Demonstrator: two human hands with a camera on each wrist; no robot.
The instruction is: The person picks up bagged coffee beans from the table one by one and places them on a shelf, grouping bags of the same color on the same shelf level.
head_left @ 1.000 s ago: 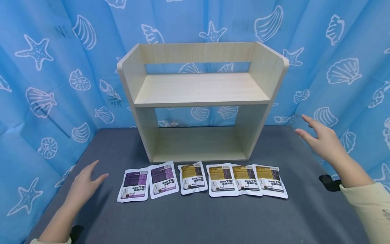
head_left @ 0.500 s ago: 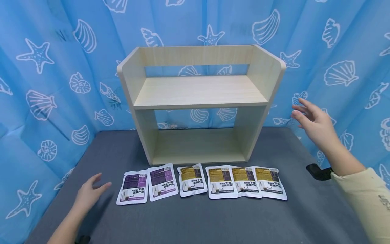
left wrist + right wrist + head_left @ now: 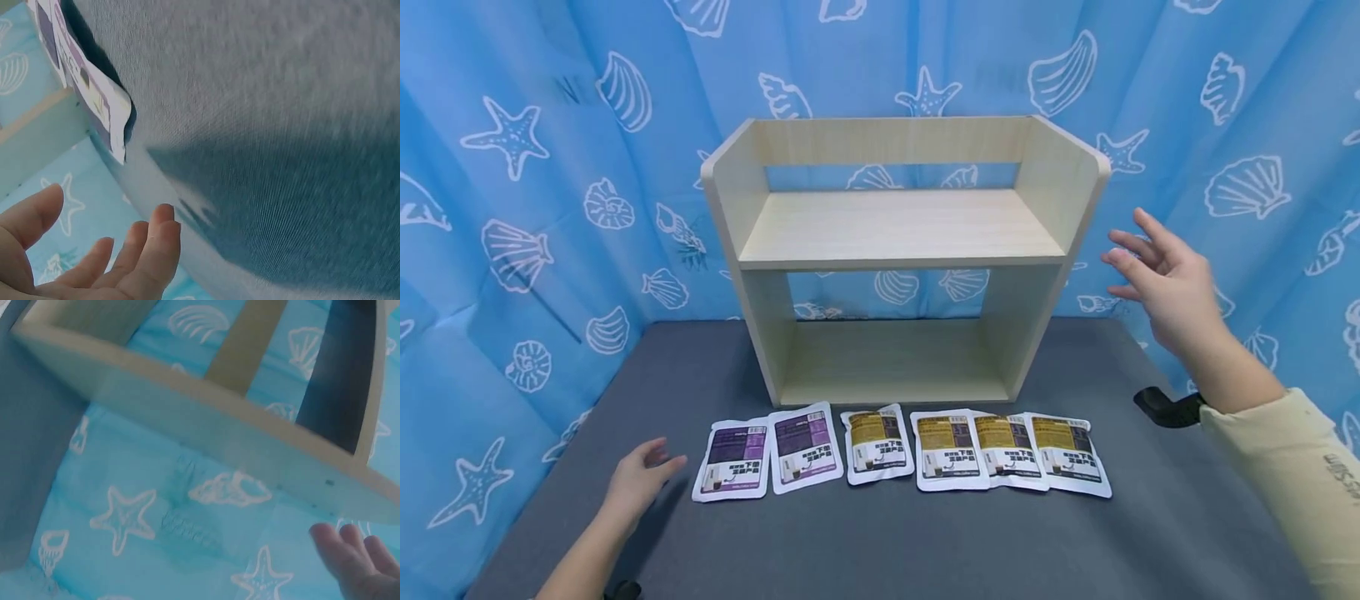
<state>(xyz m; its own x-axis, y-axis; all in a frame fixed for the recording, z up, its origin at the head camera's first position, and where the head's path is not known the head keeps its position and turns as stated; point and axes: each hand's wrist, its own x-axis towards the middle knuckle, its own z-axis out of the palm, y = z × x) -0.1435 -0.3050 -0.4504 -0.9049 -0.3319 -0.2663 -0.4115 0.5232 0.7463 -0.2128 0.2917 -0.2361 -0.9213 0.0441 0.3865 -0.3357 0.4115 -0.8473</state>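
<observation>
My left hand point(image 3: 638, 482) hovers low over the grey table, just left of a purple-labelled white pouch point(image 3: 732, 458). Its fingers are relaxed and hold nothing; the left wrist view shows the fingers point(image 3: 164, 240) apart from the pouch point(image 3: 103, 103). My right hand point(image 3: 1172, 279) is raised in the air to the right of the wooden shelf point(image 3: 901, 265), fingers loosely bent around nothing. A second purple-labelled pouch point(image 3: 806, 447) lies beside the first. Further right lie several yellow-labelled pouches, among them a separate one point(image 3: 877, 443) and an outer one point(image 3: 1066, 454).
The two-tier shelf stands behind the row of pouches, its lower board point(image 3: 891, 358) close to them. A blue shell-print curtain point(image 3: 587, 167) hangs behind and at both sides of the grey table point(image 3: 880, 542). The yellow-labelled pouches at right overlap each other.
My right hand has risen beside the shelf, its fingers bending more. The left hand has shifted right and down in view, nearer the purple-labelled pouches. Pouches and shelf stay put.
</observation>
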